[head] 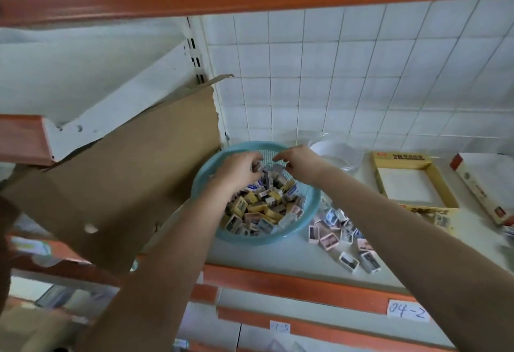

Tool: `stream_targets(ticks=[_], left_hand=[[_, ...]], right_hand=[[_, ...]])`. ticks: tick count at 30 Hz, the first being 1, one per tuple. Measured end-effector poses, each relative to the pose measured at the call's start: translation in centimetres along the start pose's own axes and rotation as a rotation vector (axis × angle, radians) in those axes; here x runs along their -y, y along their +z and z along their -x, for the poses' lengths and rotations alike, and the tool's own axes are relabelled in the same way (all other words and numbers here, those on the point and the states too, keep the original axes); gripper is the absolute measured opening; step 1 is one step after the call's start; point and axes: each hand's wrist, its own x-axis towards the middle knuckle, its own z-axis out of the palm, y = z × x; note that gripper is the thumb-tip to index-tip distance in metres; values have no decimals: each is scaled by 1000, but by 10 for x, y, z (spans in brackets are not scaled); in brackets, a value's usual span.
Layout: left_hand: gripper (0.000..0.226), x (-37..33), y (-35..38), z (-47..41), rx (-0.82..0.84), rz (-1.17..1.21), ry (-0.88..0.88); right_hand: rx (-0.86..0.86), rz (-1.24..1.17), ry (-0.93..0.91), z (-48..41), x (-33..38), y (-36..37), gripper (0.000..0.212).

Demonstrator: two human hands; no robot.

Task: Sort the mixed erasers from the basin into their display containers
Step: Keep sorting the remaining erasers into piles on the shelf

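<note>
A light blue basin on the shelf is heaped with mixed small boxed erasers, yellow, blue-white and pink ones. Both hands reach into its far side. My left hand has its fingers curled around some erasers near the rim. My right hand pinches a grey eraser with its fingertips. A loose pile of pink-edged erasers lies on the shelf to the right of the basin. An empty yellow display box sits further right.
A clear round plastic container stands behind the basin by the tiled wall. A white and red box lies at the far right. A torn cardboard sheet leans at the left. The orange shelf edge carries paper labels.
</note>
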Motion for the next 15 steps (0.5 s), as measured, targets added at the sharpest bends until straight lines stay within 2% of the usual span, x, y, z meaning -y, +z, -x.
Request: stream_targets(ticks=[5, 8, 12, 15], left_hand=[[31, 7, 8, -1, -76, 3, 29], [29, 10, 7, 0, -99, 90, 26], [29, 12, 7, 0, -155, 241, -6], [29, 11, 3, -1, -264, 336, -4]], right_hand=[[-120, -26, -31, 6, -4, 4, 35], [-194, -22, 31, 10, -7, 3, 36], [-95, 67, 41, 12, -4, 1, 37], [-28, 163, 24, 11, -2, 0, 42]])
